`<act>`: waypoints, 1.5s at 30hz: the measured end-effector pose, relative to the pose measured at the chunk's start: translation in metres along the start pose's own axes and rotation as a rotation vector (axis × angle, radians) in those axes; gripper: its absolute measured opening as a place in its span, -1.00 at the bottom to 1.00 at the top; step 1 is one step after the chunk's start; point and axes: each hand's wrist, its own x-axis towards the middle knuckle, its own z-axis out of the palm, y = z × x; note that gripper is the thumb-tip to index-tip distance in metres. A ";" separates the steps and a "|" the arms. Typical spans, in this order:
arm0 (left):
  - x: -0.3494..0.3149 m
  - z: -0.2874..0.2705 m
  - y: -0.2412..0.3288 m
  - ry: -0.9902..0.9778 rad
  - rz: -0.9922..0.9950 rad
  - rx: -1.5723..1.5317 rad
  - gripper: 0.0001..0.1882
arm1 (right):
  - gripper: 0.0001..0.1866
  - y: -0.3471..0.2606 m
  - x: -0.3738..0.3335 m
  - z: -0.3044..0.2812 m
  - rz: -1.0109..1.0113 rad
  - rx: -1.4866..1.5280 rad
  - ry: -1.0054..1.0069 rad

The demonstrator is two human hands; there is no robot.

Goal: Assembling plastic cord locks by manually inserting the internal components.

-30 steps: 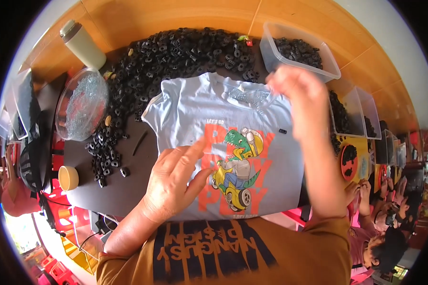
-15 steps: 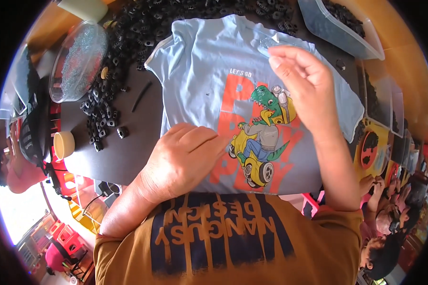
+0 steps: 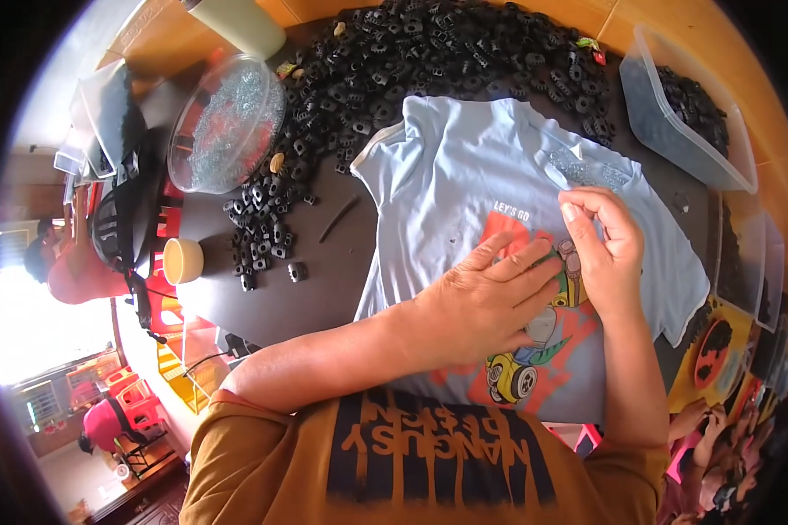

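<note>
A light blue T-shirt (image 3: 451, 175) with a cartoon dinosaur print lies spread over the dark table in front of me. My left hand (image 3: 499, 293) rests over the print, palm down, fingers stretched out and slightly apart, holding nothing visible. Just right of it, my right hand (image 3: 606, 249) is raised, thumb and forefinger pinched together below the shirt's collar. Whatever is in that pinch is too small or hidden to make out. By the collar, beyond the right fingertips, lies a patch of tiny shiny pieces (image 3: 591, 172).
Many small black plastic parts (image 3: 446, 52) are heaped along the table's far side. A clear round bowl (image 3: 179, 144) of shiny little pieces stands at left, near a yellow cup (image 3: 183, 261) and a pale cylinder (image 3: 241, 26). A clear bin (image 3: 674, 140) of black parts sits at far right.
My left hand has moved right across the shirt, closer to the right hand, and its fingers have straightened. The right hand stays pinched near the collar. The whole view has shifted.
</note>
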 end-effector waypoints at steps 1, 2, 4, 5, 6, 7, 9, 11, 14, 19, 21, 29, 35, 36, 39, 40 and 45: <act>0.000 -0.003 -0.001 -0.004 0.001 0.002 -0.34 | -0.89 0.000 0.001 -0.001 -0.017 -0.008 -0.008; -0.002 -0.007 -0.003 -0.012 0.031 -0.009 -0.38 | -0.89 0.001 0.001 -0.002 -0.029 -0.019 -0.015; -0.006 -0.019 -0.009 0.009 0.064 -0.024 -0.45 | -0.89 0.000 0.002 -0.002 -0.038 -0.024 -0.014; -0.009 -0.025 -0.015 0.042 0.067 -0.032 -0.50 | -0.88 -0.001 0.002 -0.001 -0.052 -0.032 -0.022; -0.010 -0.033 -0.019 0.126 0.067 -0.042 -0.59 | -0.88 -0.001 0.002 -0.001 -0.048 -0.034 -0.018; -0.012 -0.044 -0.026 0.135 0.040 0.009 -0.63 | -0.88 -0.001 0.002 -0.001 -0.035 -0.027 -0.017; -0.017 -0.064 -0.041 0.207 -0.079 0.114 -0.71 | -0.88 -0.002 0.002 -0.001 -0.025 -0.020 -0.014; -0.013 -0.078 -0.065 0.320 -0.131 0.271 -0.74 | -0.89 0.001 0.000 -0.002 -0.018 -0.023 -0.010; -0.010 -0.091 -0.095 0.423 -0.295 0.396 -0.82 | -0.91 -0.002 -0.002 0.000 -0.021 0.010 0.007; -0.015 -0.086 -0.134 0.270 -0.356 0.482 -0.78 | -0.91 -0.006 -0.002 0.000 -0.040 0.011 -0.013; -0.015 -0.082 -0.140 0.271 -0.400 0.441 -0.81 | -0.91 -0.005 -0.006 -0.002 0.007 0.020 -0.009; 0.000 -0.082 -0.053 0.363 -0.636 -0.282 -0.82 | -0.78 -0.025 -0.011 -0.013 0.013 0.223 -0.066; 0.035 -0.073 -0.007 0.095 -0.345 -0.494 -0.85 | -0.69 -0.029 -0.015 -0.011 -0.086 0.312 -0.227; 0.040 -0.071 -0.002 0.121 -0.405 -0.543 -0.84 | -0.71 -0.028 -0.017 -0.013 -0.034 0.390 -0.252; 0.044 -0.069 0.003 0.145 -0.475 -0.603 -0.81 | -0.74 -0.031 -0.017 -0.020 0.045 0.534 -0.233; 0.042 -0.067 0.003 0.192 -0.486 -0.597 -0.82 | -0.75 -0.032 -0.016 -0.022 0.114 0.645 -0.256; 0.036 -0.061 -0.001 0.230 -0.491 -0.573 -0.85 | -0.77 -0.026 -0.015 -0.020 0.142 0.599 -0.184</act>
